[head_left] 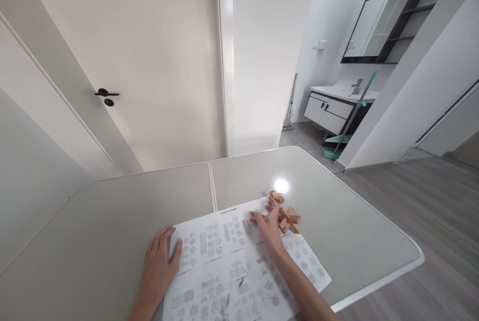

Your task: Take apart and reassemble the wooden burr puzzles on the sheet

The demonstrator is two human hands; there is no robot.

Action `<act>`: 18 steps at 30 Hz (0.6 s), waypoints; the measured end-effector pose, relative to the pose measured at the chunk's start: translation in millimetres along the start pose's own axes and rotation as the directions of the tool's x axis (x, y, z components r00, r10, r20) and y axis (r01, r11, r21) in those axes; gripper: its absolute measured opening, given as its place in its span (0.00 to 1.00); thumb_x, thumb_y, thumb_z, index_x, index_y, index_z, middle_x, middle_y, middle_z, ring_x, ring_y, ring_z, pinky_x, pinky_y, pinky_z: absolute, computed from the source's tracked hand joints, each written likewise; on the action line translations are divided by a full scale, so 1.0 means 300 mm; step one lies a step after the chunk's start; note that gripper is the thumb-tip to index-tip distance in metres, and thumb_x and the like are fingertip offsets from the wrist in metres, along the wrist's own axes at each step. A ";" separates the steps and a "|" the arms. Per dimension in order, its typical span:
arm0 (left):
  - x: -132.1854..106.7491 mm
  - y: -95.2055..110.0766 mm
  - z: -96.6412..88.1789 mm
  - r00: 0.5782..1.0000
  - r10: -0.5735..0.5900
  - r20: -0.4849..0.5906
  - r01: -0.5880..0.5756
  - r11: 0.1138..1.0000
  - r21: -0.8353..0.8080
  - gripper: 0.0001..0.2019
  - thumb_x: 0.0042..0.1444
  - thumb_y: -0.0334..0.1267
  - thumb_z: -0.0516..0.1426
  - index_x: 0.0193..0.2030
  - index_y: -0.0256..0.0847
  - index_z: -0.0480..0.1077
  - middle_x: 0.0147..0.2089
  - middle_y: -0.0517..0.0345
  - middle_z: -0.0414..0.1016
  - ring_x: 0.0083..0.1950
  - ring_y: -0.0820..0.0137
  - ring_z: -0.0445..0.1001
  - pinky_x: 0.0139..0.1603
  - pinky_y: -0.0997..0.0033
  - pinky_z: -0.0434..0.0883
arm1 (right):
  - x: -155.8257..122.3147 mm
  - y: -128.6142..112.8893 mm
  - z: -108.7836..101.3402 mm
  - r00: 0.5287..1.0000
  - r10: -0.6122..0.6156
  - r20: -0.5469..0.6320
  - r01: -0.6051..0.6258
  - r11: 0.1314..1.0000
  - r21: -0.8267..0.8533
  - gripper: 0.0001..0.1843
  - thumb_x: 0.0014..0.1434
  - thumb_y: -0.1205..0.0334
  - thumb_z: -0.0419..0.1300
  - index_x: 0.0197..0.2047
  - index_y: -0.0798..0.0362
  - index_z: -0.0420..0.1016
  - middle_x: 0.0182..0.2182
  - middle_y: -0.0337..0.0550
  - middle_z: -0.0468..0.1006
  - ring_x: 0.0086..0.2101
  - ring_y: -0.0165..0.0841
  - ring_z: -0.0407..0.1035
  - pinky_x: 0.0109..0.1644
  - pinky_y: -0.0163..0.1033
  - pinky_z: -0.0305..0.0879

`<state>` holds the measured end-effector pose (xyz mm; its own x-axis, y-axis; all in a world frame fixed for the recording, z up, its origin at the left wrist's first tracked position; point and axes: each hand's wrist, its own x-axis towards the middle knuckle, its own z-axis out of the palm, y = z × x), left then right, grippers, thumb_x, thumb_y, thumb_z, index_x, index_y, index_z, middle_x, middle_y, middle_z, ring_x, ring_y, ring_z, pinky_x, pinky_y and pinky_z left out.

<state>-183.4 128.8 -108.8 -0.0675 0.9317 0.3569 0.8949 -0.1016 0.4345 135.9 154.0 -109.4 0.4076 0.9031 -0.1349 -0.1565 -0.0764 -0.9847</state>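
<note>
A printed instruction sheet [224,261] with rows of small grey diagrams lies on the table. My left hand [160,256] rests flat at its left edge, fingers and thumb apart, the thumb over the paper. Wooden puzzle pieces [292,219] sit at the sheet's upper right edge, some fitted together in a cross-like cluster. Another small group of wooden pieces [277,196] is just beyond. My right hand [268,223] reaches to these pieces with thumb and fingers spread. Its fingertips are at the wood, and part of the pieces is hidden behind them.
The grey folding table [168,193] has a seam down its middle and a pale rim. Ahead stands a white door [160,61] with a black handle. A washbasin cabinet [329,109], a green dustpan [333,151] and a mop [291,106] are at the far right.
</note>
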 end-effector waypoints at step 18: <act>-0.022 0.225 -0.063 1.000 0.017 0.017 -0.013 0.977 -0.212 0.17 0.67 0.51 0.50 0.55 0.46 0.71 0.62 0.47 0.72 0.64 0.52 0.68 0.64 0.45 0.67 | -0.195 -0.102 -0.032 0.903 -0.195 0.382 0.197 0.980 0.034 0.12 0.68 0.50 0.55 0.50 0.45 0.62 0.36 0.36 0.67 0.31 0.32 0.67 0.40 0.39 0.70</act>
<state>-130.9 109.3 -66.1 -0.0448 0.9355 0.3505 0.7816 -0.1857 0.5955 125.3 99.4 -72.5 0.0547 0.9922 0.1120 -0.1038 0.1172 -0.9877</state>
